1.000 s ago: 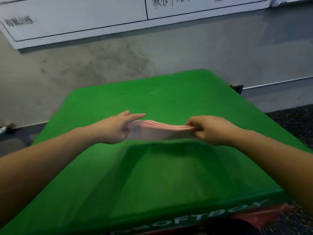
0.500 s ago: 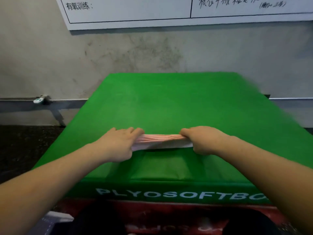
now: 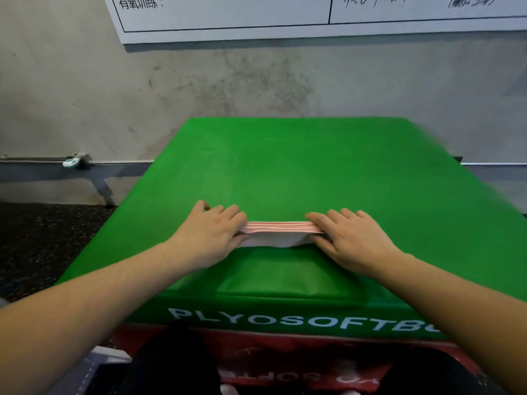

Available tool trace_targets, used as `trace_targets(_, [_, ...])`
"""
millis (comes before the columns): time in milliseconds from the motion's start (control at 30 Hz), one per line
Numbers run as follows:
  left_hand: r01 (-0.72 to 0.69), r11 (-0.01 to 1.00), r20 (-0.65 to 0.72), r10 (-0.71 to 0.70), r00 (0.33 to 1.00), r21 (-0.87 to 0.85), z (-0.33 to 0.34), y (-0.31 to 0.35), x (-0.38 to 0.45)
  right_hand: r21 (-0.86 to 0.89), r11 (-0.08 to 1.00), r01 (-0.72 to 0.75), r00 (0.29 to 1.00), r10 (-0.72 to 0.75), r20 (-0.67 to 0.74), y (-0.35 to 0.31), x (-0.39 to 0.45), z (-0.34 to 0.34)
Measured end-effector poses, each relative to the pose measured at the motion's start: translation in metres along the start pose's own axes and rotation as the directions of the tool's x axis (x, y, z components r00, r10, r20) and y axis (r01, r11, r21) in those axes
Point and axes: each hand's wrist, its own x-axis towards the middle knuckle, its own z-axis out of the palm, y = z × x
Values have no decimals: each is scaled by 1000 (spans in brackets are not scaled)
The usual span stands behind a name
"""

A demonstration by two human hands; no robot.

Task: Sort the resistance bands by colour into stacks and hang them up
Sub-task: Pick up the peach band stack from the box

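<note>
A flat stack of pink resistance bands (image 3: 281, 227) with a white layer under it lies on the green plyo soft box (image 3: 285, 166), near its front half. My left hand (image 3: 212, 235) grips the stack's left end, fingers over the top and thumb at the side. My right hand (image 3: 346, 238) grips the right end the same way. The ends of the stack are hidden under my fingers.
The green box stands against a stained grey wall with a white board (image 3: 313, 15) above. A red box (image 3: 285, 360) lies beneath it. Dark rubber floor (image 3: 42, 238) and a wall rail with a small clip (image 3: 71, 162) are at the left.
The stack came down from being held in the air onto the green box. My hands moved closer together and lower, and my view turned to face the box squarely.
</note>
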Motion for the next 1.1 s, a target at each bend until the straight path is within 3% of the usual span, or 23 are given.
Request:
trace_targets(167, [13, 988, 118, 5, 993, -156, -12, -1, 12, 35, 998, 61, 998, -61, 12, 9, 7, 0])
trace_targets(300, [-52, 969, 116, 82, 990, -243, -7, -6, 17, 17, 998, 61, 998, -61, -10, 8, 5, 1])
trace_targets(533, [-197, 972, 58, 206, 977, -132, -12, -2, 26, -30, 998, 62, 998, -63, -27, 6, 5, 0])
trace_targets(667, [-108, 971, 135, 139, 981, -211, -10, 5, 26, -27, 996, 88, 996, -89, -31, 9, 6, 0])
trace_targets(833, [-78, 974, 75, 96, 993, -210, -4, 6, 26, -29, 992, 120, 992, -121, -28, 7, 8, -4])
trace_targets(967, [-41, 975, 31, 48, 998, -216, -15, 8, 19, 105, 989, 101, 992, -108, 63, 4, 12, -21])
trace_targets(1100, [8, 968, -86, -31, 996, -251, -32, -3, -10, 273, 954, 124, 991, -133, 11, -7, 23, -39])
